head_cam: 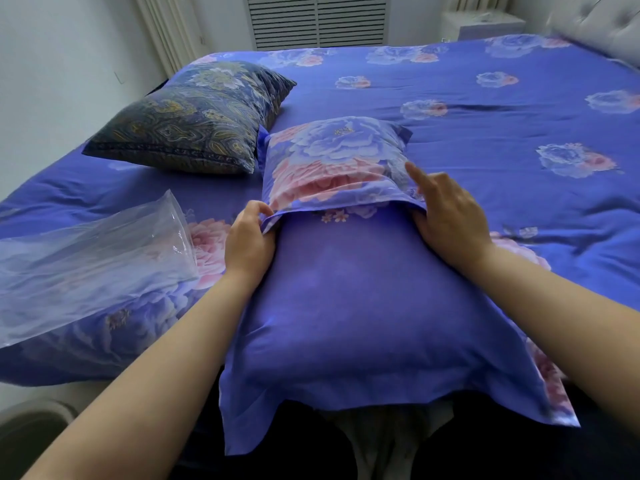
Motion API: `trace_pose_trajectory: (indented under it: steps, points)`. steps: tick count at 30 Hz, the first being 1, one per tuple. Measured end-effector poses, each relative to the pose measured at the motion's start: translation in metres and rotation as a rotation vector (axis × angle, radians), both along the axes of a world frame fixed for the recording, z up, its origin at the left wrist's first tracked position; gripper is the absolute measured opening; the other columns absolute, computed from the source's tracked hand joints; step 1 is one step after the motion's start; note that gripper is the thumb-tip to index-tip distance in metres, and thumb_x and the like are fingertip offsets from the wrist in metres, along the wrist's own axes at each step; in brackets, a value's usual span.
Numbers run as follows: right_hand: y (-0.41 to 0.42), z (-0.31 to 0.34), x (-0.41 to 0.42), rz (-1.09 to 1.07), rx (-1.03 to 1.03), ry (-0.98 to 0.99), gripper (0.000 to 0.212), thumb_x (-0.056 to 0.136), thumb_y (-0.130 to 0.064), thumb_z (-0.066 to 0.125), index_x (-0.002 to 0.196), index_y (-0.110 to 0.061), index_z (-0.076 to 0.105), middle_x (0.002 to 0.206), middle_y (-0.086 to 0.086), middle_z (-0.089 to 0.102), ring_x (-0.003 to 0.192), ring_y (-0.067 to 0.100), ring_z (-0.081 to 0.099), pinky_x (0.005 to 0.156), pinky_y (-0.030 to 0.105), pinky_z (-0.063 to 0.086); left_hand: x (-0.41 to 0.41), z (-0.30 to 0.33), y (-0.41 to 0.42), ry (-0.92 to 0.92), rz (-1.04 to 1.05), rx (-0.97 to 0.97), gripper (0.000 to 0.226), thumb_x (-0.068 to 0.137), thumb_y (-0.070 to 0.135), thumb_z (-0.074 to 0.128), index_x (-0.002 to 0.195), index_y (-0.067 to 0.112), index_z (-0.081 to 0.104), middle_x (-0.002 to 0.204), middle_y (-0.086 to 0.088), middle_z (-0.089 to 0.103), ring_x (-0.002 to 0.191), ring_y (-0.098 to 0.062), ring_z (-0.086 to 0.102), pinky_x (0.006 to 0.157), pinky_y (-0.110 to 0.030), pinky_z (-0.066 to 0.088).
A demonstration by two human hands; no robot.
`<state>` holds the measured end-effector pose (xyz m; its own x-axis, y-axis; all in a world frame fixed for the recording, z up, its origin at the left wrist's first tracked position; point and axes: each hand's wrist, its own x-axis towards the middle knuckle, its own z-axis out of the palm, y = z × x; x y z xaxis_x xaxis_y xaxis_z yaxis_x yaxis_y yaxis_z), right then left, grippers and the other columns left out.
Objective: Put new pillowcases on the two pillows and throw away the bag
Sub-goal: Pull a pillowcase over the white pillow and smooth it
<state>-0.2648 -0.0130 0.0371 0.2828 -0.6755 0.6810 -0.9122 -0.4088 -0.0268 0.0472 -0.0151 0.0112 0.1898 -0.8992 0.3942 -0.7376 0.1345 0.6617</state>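
Observation:
A pillow lies in front of me inside a new blue pillowcase; the case's floral end bunches up at the far side. My left hand pinches the case's opening hem at the left. At the right, my right hand grips the hem with its fingers tucked under the fabric, the index finger pointing up. A second pillow in a dark paisley case lies at the far left. A clear plastic bag lies at the near left on top of a folded floral pillowcase.
The bed is covered by a blue floral sheet. A white wall and radiator stand at the left, a louvred panel at the back, a white nightstand and a tufted headboard at the far right.

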Motion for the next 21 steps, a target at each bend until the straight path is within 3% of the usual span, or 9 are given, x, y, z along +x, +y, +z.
trace_pose_trajectory:
  steps: [2,4,6,9,13,15,17,19,21]
  points:
    - [-0.004,0.010,0.009,-0.195,0.295,-0.102,0.031,0.090,-0.017,0.052,0.121,-0.012,0.052,0.106,0.019,0.058,0.095,0.040,0.056,0.072,0.043,0.047,0.002,0.001,-0.010,-0.018,0.009,0.112,0.028,0.090,0.036,0.059,0.088,0.008,0.062,0.086,-0.019,0.053,0.085,-0.036,0.055,0.068,-0.033,0.035]
    - [-0.008,0.017,0.014,-0.312,0.442,-0.157,0.019,0.093,-0.024,0.045,0.101,-0.011,0.056,0.104,0.021,0.062,0.094,0.041,0.057,0.067,0.038,0.039,0.000,0.005,-0.014,-0.059,-0.004,0.184,0.036,0.091,0.040,0.053,0.067,0.013,0.054,0.072,-0.015,0.048,0.077,-0.040,0.054,0.062,-0.033,0.032]
    - [-0.010,0.023,0.014,-0.341,0.331,-0.219,0.012,0.091,-0.019,0.047,0.091,-0.009,0.055,0.094,0.024,0.064,0.086,0.044,0.057,0.063,0.036,0.033,-0.006,0.010,-0.009,-0.109,0.033,0.171,0.035,0.091,0.027,0.053,0.060,0.015,0.042,0.065,-0.008,0.046,0.068,-0.035,0.047,0.058,-0.033,0.030]
    - [-0.008,0.027,0.010,-0.345,0.129,-0.384,0.006,0.080,-0.007,0.054,0.086,-0.007,0.056,0.075,0.026,0.061,0.070,0.045,0.056,0.057,0.034,0.026,-0.008,0.008,-0.002,-0.122,0.103,0.145,0.029,0.083,0.007,0.052,0.058,0.016,0.039,0.064,-0.008,0.050,0.064,-0.028,0.040,0.058,-0.031,0.029]
    - [0.015,0.010,0.011,-0.170,-0.109,-0.353,0.006,0.069,-0.012,0.054,0.069,-0.008,0.050,0.054,0.014,0.053,0.045,0.037,0.049,0.048,0.026,0.029,0.001,-0.003,-0.009,0.118,0.111,0.293,0.027,0.085,0.013,0.056,0.066,0.022,0.038,0.067,0.004,0.048,0.069,-0.022,0.044,0.056,-0.031,0.030]
    - [0.022,0.005,0.013,-0.137,-0.078,-0.330,0.012,0.075,-0.021,0.054,0.073,-0.009,0.051,0.060,0.012,0.056,0.050,0.037,0.053,0.048,0.028,0.035,0.003,-0.006,-0.014,0.321,0.087,0.363,0.019,0.084,0.021,0.064,0.077,0.018,0.047,0.074,0.004,0.051,0.072,-0.015,0.046,0.053,-0.023,0.033]
    - [0.024,0.006,0.013,-0.178,0.091,-0.301,0.019,0.082,-0.026,0.058,0.090,-0.010,0.055,0.085,0.013,0.061,0.074,0.038,0.060,0.056,0.037,0.042,0.005,-0.007,-0.017,0.391,0.054,0.395,0.022,0.083,0.028,0.068,0.090,0.012,0.055,0.083,-0.001,0.059,0.078,-0.014,0.050,0.055,-0.023,0.038]
    - [0.023,0.009,0.012,-0.224,0.324,-0.261,0.035,0.085,-0.030,0.062,0.115,-0.014,0.052,0.113,0.013,0.054,0.100,0.036,0.055,0.071,0.042,0.044,0.006,-0.006,-0.016,0.226,0.040,0.349,0.023,0.084,0.032,0.066,0.094,0.012,0.061,0.093,-0.007,0.065,0.083,-0.020,0.057,0.066,-0.029,0.043]
    - [0.021,0.012,0.011,-0.262,0.429,-0.208,0.042,0.087,-0.028,0.060,0.126,-0.017,0.048,0.121,0.014,0.046,0.108,0.037,0.051,0.077,0.044,0.044,0.008,-0.005,-0.013,-0.023,0.053,0.247,0.019,0.085,0.030,0.062,0.095,0.015,0.067,0.099,-0.010,0.068,0.091,-0.028,0.061,0.075,-0.034,0.045]
